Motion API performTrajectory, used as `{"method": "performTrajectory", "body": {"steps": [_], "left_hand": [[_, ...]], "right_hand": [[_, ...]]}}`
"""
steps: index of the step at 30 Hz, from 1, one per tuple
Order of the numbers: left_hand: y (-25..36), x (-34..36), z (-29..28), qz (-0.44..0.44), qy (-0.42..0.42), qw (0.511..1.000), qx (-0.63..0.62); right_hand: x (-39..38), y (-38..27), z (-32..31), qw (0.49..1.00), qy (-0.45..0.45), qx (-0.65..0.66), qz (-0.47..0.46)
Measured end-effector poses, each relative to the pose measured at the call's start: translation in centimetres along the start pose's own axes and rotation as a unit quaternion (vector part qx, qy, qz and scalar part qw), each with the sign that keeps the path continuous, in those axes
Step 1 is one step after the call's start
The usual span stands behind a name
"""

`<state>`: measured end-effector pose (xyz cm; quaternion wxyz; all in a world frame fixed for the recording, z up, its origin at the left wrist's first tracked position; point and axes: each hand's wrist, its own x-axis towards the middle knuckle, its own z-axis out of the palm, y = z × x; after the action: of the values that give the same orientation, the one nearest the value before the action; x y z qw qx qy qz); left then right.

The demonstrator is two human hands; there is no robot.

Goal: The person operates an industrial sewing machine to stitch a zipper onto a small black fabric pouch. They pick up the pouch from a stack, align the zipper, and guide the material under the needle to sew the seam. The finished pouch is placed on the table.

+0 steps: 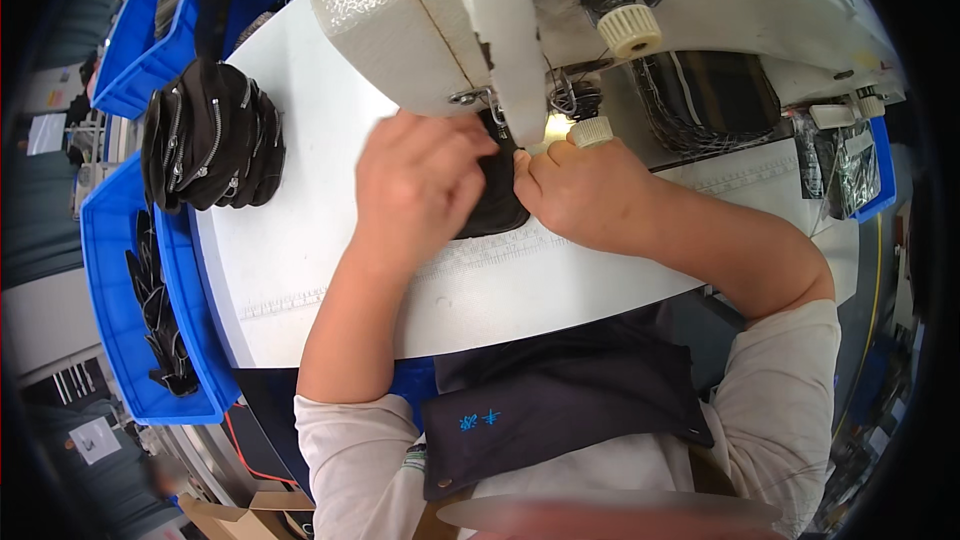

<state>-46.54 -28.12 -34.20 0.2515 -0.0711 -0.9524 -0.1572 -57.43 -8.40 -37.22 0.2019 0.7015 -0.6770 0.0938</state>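
Note:
A dark fabric piece with rounded corners [500, 198] lies on the white sewing table, under the head of a sewing machine [400, 25]. My right hand [590, 185] is closed at its right edge, thumb and fingers pinching the cloth beside the lit needle area. On the other side, my left hand [412, 180] is at the cloth's left edge with bent fingers. Motion blurs that hand, so its grip is unclear. The machine's front hides the needle and the cloth's far end.
A stack of dark zippered pieces [212, 135] stands at the table's left. Blue bins [105, 270] flank that side, one holding dark strips [155, 310]. Behind my right hand lies a pile of dark panels [705, 95]. A ruler strip [490, 252] crosses the tabletop.

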Motion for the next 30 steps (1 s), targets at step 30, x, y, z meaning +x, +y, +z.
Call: {"method": "performTrajectory", "body": {"steps": [30], "left_hand": [[1.7,-0.4,1.7,-0.052,-0.068,0.995,0.049]], "right_hand": [[-0.2,0.1,-1.1,0.996,-0.071,0.03,0.048]]}}
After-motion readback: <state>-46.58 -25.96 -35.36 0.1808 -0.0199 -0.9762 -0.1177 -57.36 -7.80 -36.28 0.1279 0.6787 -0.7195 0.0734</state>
